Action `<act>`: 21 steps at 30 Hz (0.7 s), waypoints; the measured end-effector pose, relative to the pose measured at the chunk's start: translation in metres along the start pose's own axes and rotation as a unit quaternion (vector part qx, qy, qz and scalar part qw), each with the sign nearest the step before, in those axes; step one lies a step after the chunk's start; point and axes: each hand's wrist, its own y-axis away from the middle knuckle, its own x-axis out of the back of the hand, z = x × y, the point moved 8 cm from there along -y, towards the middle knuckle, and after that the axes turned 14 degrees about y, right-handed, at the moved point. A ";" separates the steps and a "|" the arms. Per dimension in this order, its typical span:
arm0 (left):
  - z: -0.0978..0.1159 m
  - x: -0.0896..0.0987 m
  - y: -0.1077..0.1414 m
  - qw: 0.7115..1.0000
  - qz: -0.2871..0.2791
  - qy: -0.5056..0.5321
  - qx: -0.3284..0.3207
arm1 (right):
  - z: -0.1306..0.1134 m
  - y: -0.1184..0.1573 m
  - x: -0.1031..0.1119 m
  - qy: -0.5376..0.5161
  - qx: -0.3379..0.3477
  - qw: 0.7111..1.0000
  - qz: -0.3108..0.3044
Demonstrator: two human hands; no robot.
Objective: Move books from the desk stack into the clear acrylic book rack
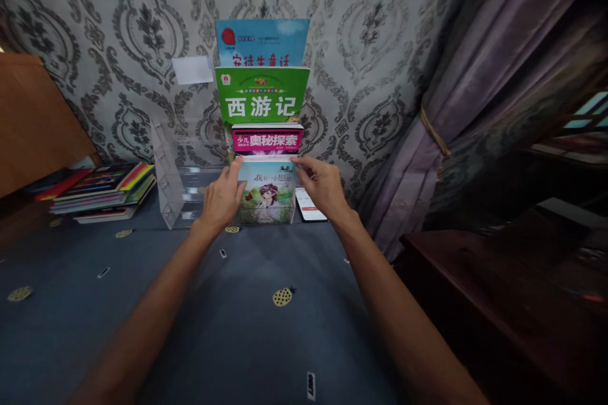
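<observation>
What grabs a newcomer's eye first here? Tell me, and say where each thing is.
The bright green book at the centre, with large white characters, with a blue book above and a pink book below it. Next, the left hand and right hand, at either side of the pale front book. Then the purple curtain, tied back at the right.

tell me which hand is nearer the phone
Right: the right hand is just above the phone in the picture; the left hand is farther off, at the left edge of the front book.
</observation>
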 end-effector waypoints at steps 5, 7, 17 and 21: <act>0.000 0.000 0.000 1.000 0.004 0.005 -0.004 | 0.000 0.000 -0.001 0.002 0.003 1.000 -0.005; 0.000 -0.001 0.000 1.000 0.003 0.008 -0.004 | 0.000 -0.001 -0.001 0.005 0.003 1.000 -0.005; 0.001 0.000 0.000 1.000 0.005 0.011 -0.001 | 0.000 0.000 0.000 0.005 0.000 1.000 -0.005; 0.001 0.000 0.000 1.000 0.002 0.007 0.000 | -0.001 0.000 -0.001 0.008 -0.004 1.000 -0.011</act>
